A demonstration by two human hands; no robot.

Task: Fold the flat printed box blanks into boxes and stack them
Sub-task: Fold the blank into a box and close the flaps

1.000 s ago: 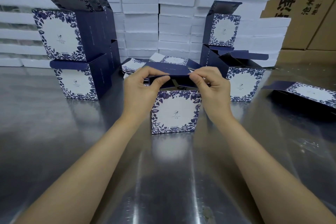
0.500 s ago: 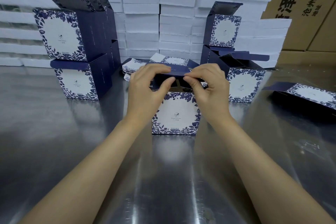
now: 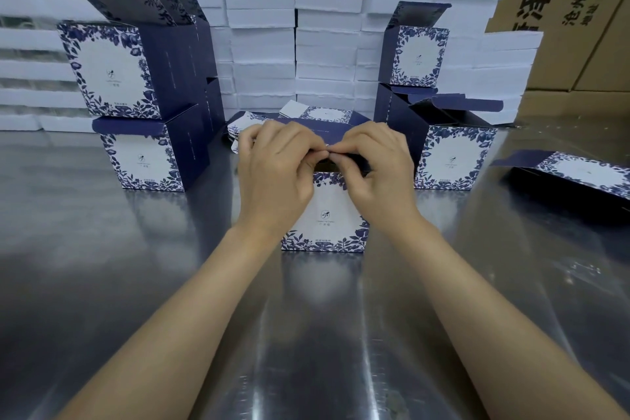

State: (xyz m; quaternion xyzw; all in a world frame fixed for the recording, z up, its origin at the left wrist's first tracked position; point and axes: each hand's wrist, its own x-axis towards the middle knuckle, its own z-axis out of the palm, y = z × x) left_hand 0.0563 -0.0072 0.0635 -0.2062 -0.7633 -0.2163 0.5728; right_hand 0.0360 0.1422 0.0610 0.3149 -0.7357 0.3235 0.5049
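A navy and white floral box (image 3: 325, 218) stands upright on the steel table (image 3: 102, 266), straight ahead of me. My left hand (image 3: 276, 177) and my right hand (image 3: 378, 174) sit over its top, fingers curled, pinching the dark lid flap (image 3: 327, 135) at its front edge. Their fingertips almost meet in the middle. The box's open top is mostly hidden behind my hands. A pile of flat printed blanks (image 3: 317, 114) lies just behind it.
Folded boxes stand stacked two high at the left (image 3: 136, 106) and at the right (image 3: 443, 106), lids open. A flattened blank (image 3: 576, 176) lies at the far right. White foam trays (image 3: 306, 27) are piled along the back, with brown cartons (image 3: 562, 10) behind.
My hands have slid inward along the lid flap until their fingertips nearly touch. The flap has come down lower over the box's opening.
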